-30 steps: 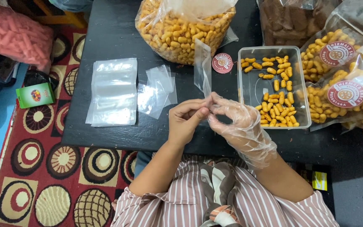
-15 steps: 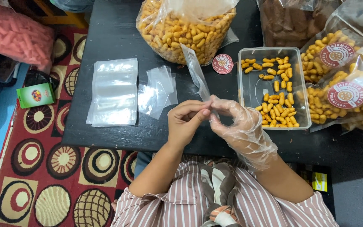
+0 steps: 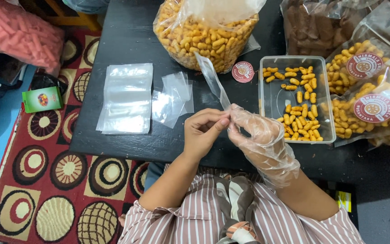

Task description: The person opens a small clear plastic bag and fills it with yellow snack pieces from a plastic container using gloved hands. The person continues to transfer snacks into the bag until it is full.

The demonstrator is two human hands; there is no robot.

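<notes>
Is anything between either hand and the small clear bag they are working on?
Nothing visible: the left hand and the gloved right hand both pinch the lower end of the small clear bag directly.

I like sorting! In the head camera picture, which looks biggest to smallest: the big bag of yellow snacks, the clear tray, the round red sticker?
1. big bag of yellow snacks
2. clear tray
3. round red sticker

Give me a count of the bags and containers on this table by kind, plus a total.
Large open bags of orange snacks: 1
Bags of brown snacks: 1
Sealed labelled snack packs: at least 2
Clear plastic trays: 1
Small clear bag held by left hand and gloved right hand: 1
Total: 6
</notes>
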